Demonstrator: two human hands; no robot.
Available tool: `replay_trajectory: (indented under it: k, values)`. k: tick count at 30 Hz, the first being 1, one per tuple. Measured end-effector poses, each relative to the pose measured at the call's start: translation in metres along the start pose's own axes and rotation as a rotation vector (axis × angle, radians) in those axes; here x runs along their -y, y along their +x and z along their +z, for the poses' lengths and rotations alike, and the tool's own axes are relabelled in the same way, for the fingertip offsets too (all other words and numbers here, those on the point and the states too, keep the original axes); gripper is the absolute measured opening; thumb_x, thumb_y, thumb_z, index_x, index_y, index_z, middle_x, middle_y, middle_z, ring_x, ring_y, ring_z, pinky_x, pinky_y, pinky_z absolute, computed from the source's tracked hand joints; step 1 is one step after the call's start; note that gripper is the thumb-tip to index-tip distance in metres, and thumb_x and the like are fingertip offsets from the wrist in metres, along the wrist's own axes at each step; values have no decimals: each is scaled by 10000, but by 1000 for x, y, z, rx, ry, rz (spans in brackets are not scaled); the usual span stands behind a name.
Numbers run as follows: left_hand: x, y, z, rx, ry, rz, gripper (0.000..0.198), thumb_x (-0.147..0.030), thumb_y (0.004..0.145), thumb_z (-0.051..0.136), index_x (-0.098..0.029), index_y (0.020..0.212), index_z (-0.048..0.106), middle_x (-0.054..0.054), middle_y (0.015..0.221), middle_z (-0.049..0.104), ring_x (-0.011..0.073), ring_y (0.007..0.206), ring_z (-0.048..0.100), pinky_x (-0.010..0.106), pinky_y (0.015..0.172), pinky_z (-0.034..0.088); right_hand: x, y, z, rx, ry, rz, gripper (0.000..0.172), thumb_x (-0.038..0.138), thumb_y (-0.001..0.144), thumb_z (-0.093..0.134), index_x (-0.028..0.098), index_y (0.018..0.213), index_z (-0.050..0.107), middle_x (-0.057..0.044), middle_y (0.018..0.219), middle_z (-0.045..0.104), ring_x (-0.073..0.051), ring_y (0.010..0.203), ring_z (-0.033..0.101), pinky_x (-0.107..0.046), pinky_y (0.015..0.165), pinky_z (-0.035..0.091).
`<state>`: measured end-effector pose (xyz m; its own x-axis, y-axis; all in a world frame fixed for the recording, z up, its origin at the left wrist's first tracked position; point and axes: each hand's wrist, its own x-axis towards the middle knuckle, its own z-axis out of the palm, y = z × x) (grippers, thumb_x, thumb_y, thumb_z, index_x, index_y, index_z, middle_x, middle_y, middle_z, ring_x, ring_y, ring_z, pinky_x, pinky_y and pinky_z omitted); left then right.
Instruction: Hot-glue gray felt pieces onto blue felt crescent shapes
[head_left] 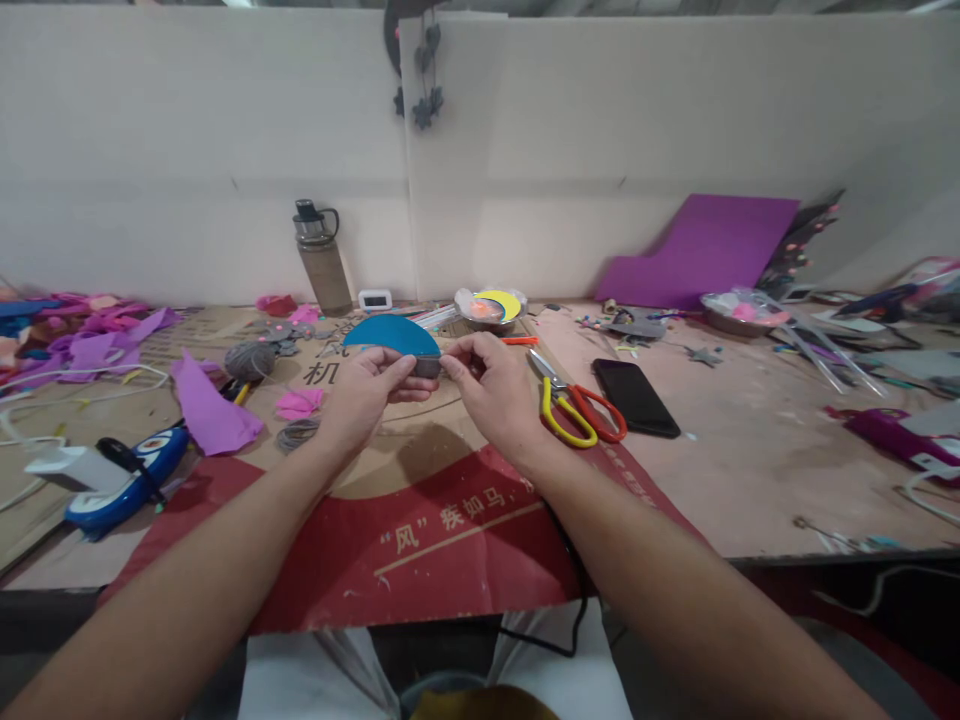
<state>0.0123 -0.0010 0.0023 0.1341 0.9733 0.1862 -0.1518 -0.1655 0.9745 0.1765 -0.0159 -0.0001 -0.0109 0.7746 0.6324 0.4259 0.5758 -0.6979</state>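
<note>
A blue rounded sheet piece [394, 334] is held up above the cardboard, its lower edge partly hidden by my fingers. A small dark grey piece [427, 366] shows at its lower right, between my hands. My left hand [366, 388] is closed, with thumb and fingers pinching the blue piece and the grey one. From the other side, my right hand [489, 382] pinches at the right end of the grey piece with its fingertips. Scissors [574, 408] with one yellow and one red handle lie just right of my right hand.
Red-and-brown cardboard [465, 540] covers the table under my arms. A black phone [636, 398] lies right of the scissors. Grey yarn [250, 361], purple scraps [214, 405] and a blue power strip [127, 490] are at left. A bottle [322, 260] stands behind.
</note>
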Motion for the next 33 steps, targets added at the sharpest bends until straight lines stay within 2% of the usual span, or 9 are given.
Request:
replay_trajectory:
  k: [4, 10, 16, 21, 23, 25, 28, 31, 33]
  values:
    - [3, 2, -3, 14, 12, 18, 228, -306, 757, 698, -136, 792, 550, 66, 762, 718, 180, 667, 707, 292, 644, 576, -2, 3, 2, 22, 196, 131, 176, 340, 841, 569, 189, 931, 567, -8, 829, 605, -118, 718, 525, -266, 674, 414]
    - [3, 3, -2, 19, 7, 1, 243, -303, 738, 713, -143, 773, 533, 44, 725, 699, 188, 653, 709, 287, 613, 575, -10, 9, 6, 21, 361, 250, 159, 342, 791, 579, 194, 733, 564, 31, 663, 518, -101, 614, 448, -248, 594, 375]
    - [2, 7, -6, 56, -48, -40, 260, -285, 714, 740, -144, 747, 524, 36, 691, 687, 178, 623, 702, 262, 582, 563, -14, 12, 8, -7, 695, 483, 235, 413, 749, 590, 220, 736, 456, 65, 607, 385, -81, 507, 349, -216, 464, 284]
    - [-4, 13, -18, 56, -120, -29, 236, -242, 715, 740, -154, 718, 521, 32, 700, 702, 146, 604, 691, 225, 561, 549, -7, 14, -1, 1, 841, 362, 239, 394, 779, 568, 217, 707, 424, 42, 681, 407, -85, 568, 421, -231, 531, 370]
    - [-7, 15, -24, 52, -151, -25, 228, -234, 729, 728, -162, 707, 513, 22, 682, 697, 135, 591, 685, 205, 536, 538, 0, 13, -6, 102, 842, 262, 287, 413, 804, 535, 216, 652, 393, 34, 674, 391, -95, 600, 437, -251, 583, 402]
    - [-7, 18, -28, 31, -175, -22, 235, -235, 742, 718, -169, 695, 498, 12, 660, 687, 128, 587, 683, 187, 520, 528, 10, 11, -10, 293, 806, 188, 362, 458, 820, 514, 215, 600, 361, 33, 635, 372, -101, 598, 433, -267, 604, 407]
    - [-7, 21, -32, -3, -179, -15, 248, -243, 737, 727, -173, 704, 492, -4, 645, 674, 120, 579, 678, 182, 524, 527, 20, 8, -14, 574, 775, 183, 418, 536, 808, 522, 217, 591, 360, 51, 588, 343, -77, 498, 336, -255, 504, 328]
    - [-6, 22, -33, -21, -136, 7, 250, -257, 729, 734, -166, 720, 501, -6, 642, 665, 122, 582, 678, 200, 559, 539, 18, 10, -16, 489, 666, 282, 368, 556, 788, 546, 233, 694, 397, 72, 598, 333, -64, 452, 232, -237, 439, 216]
    - [-5, 23, -32, -45, -95, 15, 239, -273, 740, 721, -162, 733, 509, 11, 665, 678, 130, 604, 686, 214, 586, 546, 11, 12, -16, 332, 463, 299, 335, 519, 754, 617, 237, 769, 437, 61, 637, 401, -75, 486, 313, -237, 458, 253]
